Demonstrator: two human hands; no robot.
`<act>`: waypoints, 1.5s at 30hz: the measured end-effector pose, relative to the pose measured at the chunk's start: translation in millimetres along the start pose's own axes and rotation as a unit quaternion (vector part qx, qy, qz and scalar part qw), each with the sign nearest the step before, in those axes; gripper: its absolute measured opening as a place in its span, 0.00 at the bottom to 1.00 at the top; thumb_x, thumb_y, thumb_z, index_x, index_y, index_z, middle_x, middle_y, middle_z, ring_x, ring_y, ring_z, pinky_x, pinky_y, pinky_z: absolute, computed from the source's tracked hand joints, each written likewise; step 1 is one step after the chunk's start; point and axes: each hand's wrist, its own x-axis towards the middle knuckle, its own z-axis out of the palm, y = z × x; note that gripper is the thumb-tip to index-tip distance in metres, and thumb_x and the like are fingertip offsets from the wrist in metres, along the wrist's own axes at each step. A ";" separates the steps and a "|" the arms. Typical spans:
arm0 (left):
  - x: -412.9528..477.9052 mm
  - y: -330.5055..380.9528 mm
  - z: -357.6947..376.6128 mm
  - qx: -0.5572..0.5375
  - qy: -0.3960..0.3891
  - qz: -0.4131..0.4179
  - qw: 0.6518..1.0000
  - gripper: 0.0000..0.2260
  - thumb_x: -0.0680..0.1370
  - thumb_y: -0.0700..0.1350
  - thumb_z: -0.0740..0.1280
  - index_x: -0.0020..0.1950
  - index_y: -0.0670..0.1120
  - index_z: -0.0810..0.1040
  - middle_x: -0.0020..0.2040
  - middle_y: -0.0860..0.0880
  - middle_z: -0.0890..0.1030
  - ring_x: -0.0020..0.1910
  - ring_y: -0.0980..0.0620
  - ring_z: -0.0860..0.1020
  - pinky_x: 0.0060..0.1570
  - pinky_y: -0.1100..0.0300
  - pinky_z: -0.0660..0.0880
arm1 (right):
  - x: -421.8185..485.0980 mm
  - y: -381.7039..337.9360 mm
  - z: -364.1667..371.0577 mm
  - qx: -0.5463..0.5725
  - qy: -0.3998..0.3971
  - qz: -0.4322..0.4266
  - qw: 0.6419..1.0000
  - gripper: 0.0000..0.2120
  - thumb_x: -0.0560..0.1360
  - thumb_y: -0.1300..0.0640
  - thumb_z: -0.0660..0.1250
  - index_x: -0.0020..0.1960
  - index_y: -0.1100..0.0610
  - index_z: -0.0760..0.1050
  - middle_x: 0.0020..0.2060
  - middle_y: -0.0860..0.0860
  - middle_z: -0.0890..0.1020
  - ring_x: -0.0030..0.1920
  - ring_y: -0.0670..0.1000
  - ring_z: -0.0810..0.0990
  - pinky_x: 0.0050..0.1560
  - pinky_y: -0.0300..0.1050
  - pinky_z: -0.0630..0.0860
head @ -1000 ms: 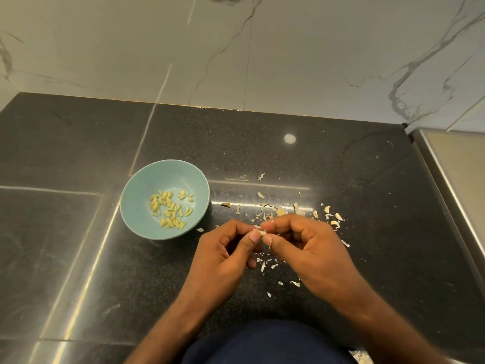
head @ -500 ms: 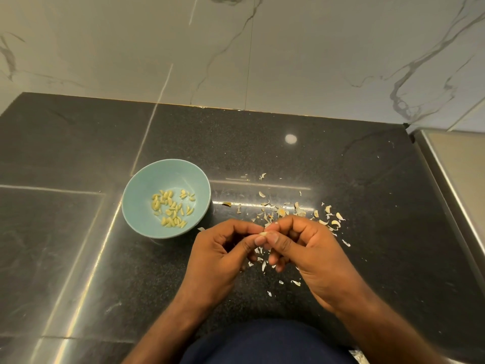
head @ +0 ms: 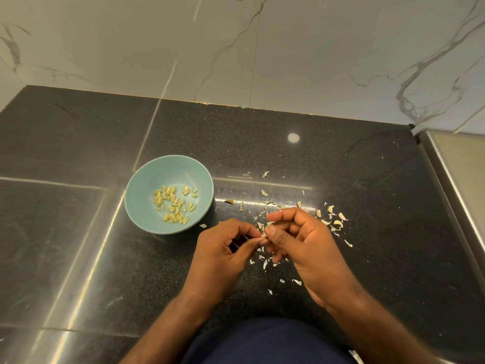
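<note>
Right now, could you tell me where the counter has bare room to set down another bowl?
Bare counter lies left of the bowl, behind it up to the wall, and far right between the husks and the metal ledge. Crowded: right of the bowl, where husks lie around and under the left hand and right hand pinching a seed.

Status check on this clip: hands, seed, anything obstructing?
One seed pinched between left hand and right hand. Beside them, teal bowl holds peeled seeds. Nothing blocking; shell scraps litter counter.
</note>
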 end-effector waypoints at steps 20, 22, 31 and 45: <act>-19.6 -74.9 5.6 -0.058 0.109 -0.253 0.960 0.16 0.81 0.52 0.64 0.40 0.45 0.82 0.31 0.46 0.81 0.28 0.55 0.77 0.29 0.60 0.75 | 79.1 -7.1 77.8 0.010 -0.008 -0.041 0.999 0.12 0.77 0.68 0.59 0.42 0.59 0.78 0.37 0.53 0.84 0.41 0.51 0.83 0.47 0.44 0.81; -21.2 -76.1 7.7 -0.020 0.096 -0.242 0.965 0.17 0.80 0.55 0.64 0.37 0.47 0.81 0.29 0.48 0.80 0.27 0.56 0.77 0.31 0.59 0.76 | 70.5 0.6 45.5 0.036 0.015 -0.044 0.998 0.12 0.78 0.62 0.57 0.39 0.60 0.76 0.31 0.53 0.79 0.34 0.52 0.79 0.40 0.48 0.80; -11.1 -67.3 48.0 0.016 -0.036 -0.115 0.993 0.05 0.79 0.46 0.70 0.53 0.56 0.79 0.42 0.56 0.82 0.37 0.57 0.79 0.41 0.59 0.79 | 9.6 48.1 -61.9 -0.267 0.080 0.043 0.960 0.13 0.78 0.62 0.70 0.57 0.47 0.75 0.46 0.48 0.82 0.44 0.47 0.83 0.42 0.40 0.78; -10.2 -74.6 61.2 0.017 0.020 -0.097 0.995 0.11 0.81 0.52 0.65 0.45 0.48 0.81 0.35 0.52 0.81 0.32 0.52 0.78 0.33 0.47 0.77 | -8.3 81.6 -61.5 -0.464 0.011 0.044 0.884 0.08 0.77 0.60 0.71 0.53 0.50 0.81 0.42 0.43 0.78 0.40 0.41 0.77 0.43 0.31 0.71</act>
